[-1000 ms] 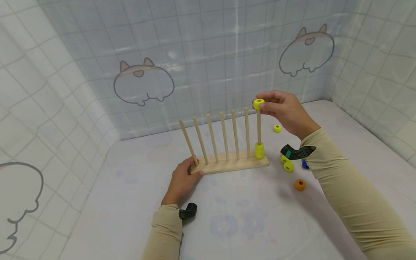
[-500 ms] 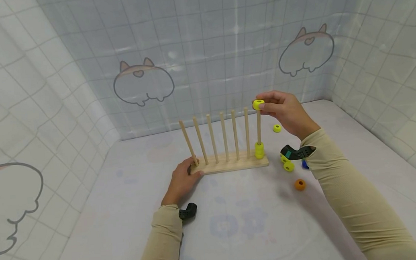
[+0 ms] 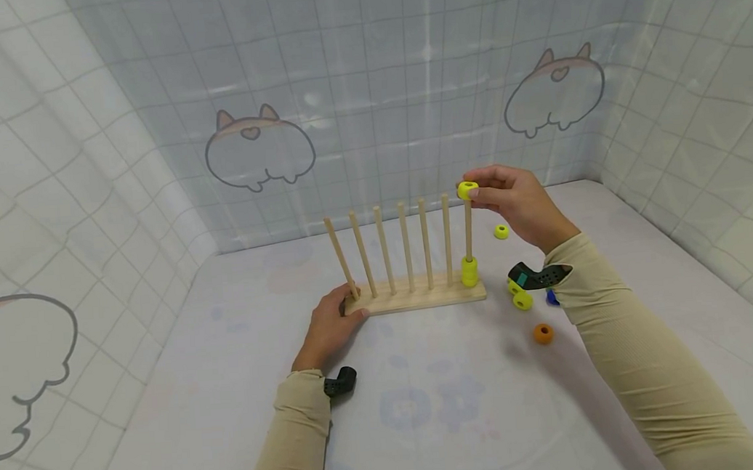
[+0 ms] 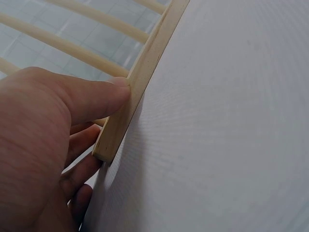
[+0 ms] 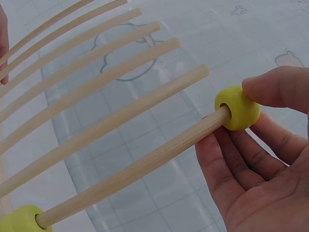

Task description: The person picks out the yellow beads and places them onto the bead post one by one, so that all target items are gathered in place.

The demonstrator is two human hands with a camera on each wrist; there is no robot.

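Observation:
A wooden rack (image 3: 414, 301) with several upright pegs stands on the table. My left hand (image 3: 332, 327) grips its left end; in the left wrist view the thumb (image 4: 104, 96) lies on the base's edge and the fingers curl behind. My right hand (image 3: 519, 207) pinches a yellow bead (image 5: 239, 108) between thumb and fingers at the top of the rightmost peg (image 5: 140, 166). The peg's tip sits inside the bead's hole. Stacked yellow beads (image 3: 469, 272) sit at the foot of that same peg. The other pegs carry no beads.
Right of the rack lie loose yellow beads (image 3: 522, 300), an orange bead (image 3: 543, 334) and a blue bead (image 3: 553, 297) partly hidden by the right wrist. Another yellow bead (image 3: 502, 232) lies farther back. A tile-patterned curtain (image 3: 367, 104) hangs behind the table.
The pinched yellow bead and my right hand have come down very slightly at the peg's top. My left hand and the rack have stayed put.

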